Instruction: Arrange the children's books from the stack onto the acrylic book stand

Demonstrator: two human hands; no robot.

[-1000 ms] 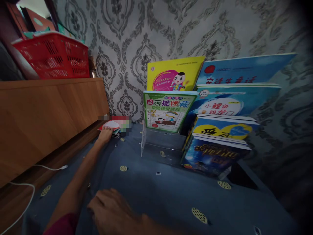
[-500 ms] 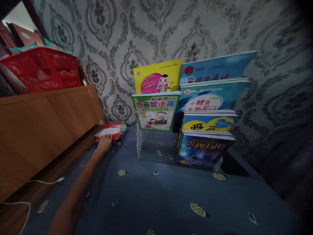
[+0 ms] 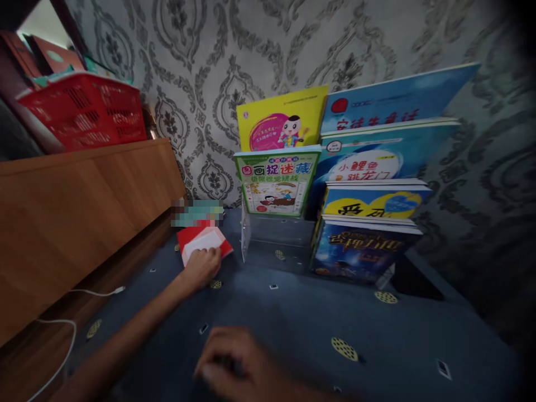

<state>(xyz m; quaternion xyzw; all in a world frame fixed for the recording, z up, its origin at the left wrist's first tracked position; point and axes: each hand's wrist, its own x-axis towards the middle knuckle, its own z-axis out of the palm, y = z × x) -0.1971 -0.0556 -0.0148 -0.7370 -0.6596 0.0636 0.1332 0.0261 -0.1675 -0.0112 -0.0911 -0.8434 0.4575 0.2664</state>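
My left hand (image 3: pixel 203 268) is closed on the near edge of a red book (image 3: pixel 225 245) with a white panel on its cover. The book is tilted, in front of a teal-covered pile of books (image 3: pixel 196 215) against the wall. My right hand (image 3: pixel 234 363) hovers low in the middle of the view, somewhat blurred. Its fingers are loosely curled, with a gap to the thumb and nothing visible between them. To the right stands a clear book rack (image 3: pixel 272 240). In its left column are a yellow book (image 3: pixel 285 100) and a green picture book (image 3: pixel 278 184).
The rack's right column holds several blue books (image 3: pixel 364 245). A wooden cabinet (image 3: pixel 92 195) with a red basket (image 3: pixel 87 111) on top is at the left. White cables (image 3: pixel 98 293) lie below it. Dark patterned cloth (image 3: pixel 301 312) covers the surface; patterned wallpaper (image 3: pixel 268 50) is behind.
My left hand has drawn the red book off the pile, toward me and to the right, baring the teal cover. My right hand has come into view at the bottom.
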